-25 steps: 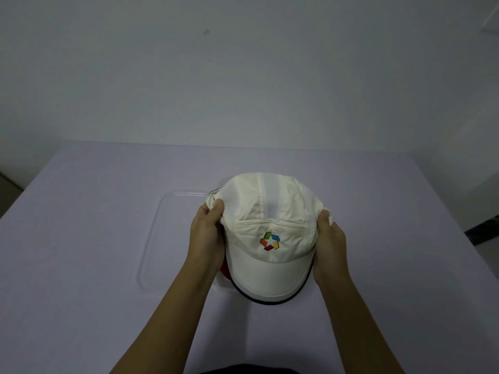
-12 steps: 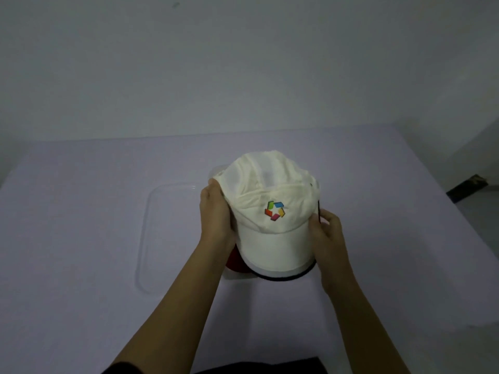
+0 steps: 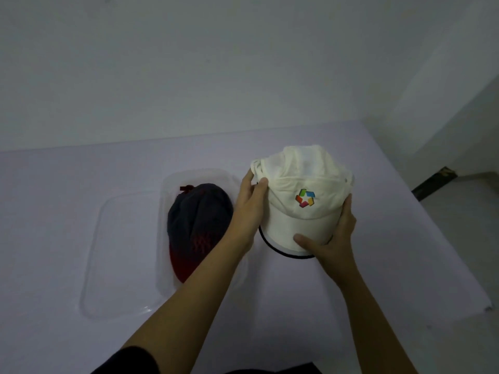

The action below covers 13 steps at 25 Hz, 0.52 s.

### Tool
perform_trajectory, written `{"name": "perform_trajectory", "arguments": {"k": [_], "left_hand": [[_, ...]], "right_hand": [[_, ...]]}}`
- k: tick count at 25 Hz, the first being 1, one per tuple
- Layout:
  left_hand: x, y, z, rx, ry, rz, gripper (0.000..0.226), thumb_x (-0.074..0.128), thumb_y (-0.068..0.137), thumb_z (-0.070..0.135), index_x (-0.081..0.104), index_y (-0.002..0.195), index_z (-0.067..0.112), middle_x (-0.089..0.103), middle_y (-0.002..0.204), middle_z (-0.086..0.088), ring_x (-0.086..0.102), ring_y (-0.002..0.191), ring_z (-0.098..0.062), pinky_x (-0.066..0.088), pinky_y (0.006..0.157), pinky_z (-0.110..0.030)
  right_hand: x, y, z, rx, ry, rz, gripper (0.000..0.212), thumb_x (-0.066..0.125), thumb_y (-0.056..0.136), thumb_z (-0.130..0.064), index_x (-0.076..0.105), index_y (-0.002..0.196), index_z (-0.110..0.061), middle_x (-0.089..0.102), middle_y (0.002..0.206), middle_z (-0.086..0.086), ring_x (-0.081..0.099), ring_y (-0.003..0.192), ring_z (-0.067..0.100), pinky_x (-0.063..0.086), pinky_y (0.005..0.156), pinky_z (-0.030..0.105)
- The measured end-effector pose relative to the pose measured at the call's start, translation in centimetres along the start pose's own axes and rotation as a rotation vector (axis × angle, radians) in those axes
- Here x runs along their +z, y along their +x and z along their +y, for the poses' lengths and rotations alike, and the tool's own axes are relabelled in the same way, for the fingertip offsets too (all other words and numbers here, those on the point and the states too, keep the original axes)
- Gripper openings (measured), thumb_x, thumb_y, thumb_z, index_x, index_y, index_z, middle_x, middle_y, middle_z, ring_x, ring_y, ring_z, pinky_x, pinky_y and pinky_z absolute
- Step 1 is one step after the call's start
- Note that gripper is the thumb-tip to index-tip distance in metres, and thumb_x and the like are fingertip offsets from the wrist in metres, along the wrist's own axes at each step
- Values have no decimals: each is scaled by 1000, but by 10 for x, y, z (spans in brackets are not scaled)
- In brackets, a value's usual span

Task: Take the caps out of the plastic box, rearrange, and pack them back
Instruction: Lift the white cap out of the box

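A white cap (image 3: pixel 302 190) with a multicoloured logo and a dark-edged brim is held between both hands, to the right of the clear plastic box (image 3: pixel 172 182). My left hand (image 3: pixel 249 211) grips its left side near the crown. My right hand (image 3: pixel 334 238) holds the brim and right side. Inside the box lies a dark navy and red cap (image 3: pixel 198 225), brim toward me, partly covered by my left forearm.
A clear plastic lid (image 3: pixel 113 252) lies flat on the table left of the box. The light lilac table (image 3: pixel 405 252) ends at the right, with floor and a dark object (image 3: pixel 434 182) beyond. A pale wall stands behind.
Both hands have carried the white cap to the right, off the box, uncovering the dark navy and red cap inside. The view has shifted too.
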State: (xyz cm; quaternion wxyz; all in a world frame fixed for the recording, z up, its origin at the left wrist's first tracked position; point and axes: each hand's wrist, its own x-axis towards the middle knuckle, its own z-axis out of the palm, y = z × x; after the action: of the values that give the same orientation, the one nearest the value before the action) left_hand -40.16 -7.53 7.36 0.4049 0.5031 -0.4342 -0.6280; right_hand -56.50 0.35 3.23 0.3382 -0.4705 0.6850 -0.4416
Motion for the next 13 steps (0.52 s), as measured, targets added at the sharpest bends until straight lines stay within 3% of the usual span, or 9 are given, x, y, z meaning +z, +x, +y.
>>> {"name": "perform_trajectory", "arguments": {"k": [2, 4, 6, 9, 13], "left_hand": [[23, 23, -27, -104, 75, 44, 46, 40, 95, 42, 37, 139, 32, 54, 133, 6, 53, 116, -13, 44, 101, -35], [40, 41, -62, -241, 165, 119, 49, 36, 96, 39, 33, 143, 25, 47, 141, -2, 48, 122, -21, 40, 101, -33], [51, 50, -86, -316, 206, 159, 49, 34, 98, 34, 30, 144, 17, 45, 142, -6, 46, 125, -24, 37, 99, -33], [72, 78, -113, -247, 228, 306, 49, 39, 97, 33, 30, 143, 16, 43, 140, -2, 42, 124, -14, 35, 103, -31], [66, 100, -139, -97, 323, 284, 63, 46, 90, 44, 21, 147, 30, 37, 148, 7, 38, 134, -14, 34, 111, -40]], "right_hand": [[-12, 27, 31, 96, -75, -95, 134, 88, 41, -49, 6, 147, -39, 23, 145, -7, 26, 131, 6, 34, 105, 35], [-18, 51, 76, 139, -83, -230, 120, 90, 44, -52, 20, 142, -45, 42, 142, -1, 42, 130, 17, 43, 103, 48], [-18, 63, 108, 163, -55, -308, 106, 88, 50, -51, 29, 138, -46, 50, 138, -6, 49, 126, 18, 46, 99, 50], [-17, 93, 138, 149, -83, -355, 97, 81, 60, -52, 28, 141, -39, 47, 140, -9, 46, 127, 13, 44, 102, 46], [10, 117, 141, 127, -126, -304, 89, 66, 75, -49, 21, 148, -24, 30, 152, 3, 28, 140, 18, 28, 115, 43]]}}
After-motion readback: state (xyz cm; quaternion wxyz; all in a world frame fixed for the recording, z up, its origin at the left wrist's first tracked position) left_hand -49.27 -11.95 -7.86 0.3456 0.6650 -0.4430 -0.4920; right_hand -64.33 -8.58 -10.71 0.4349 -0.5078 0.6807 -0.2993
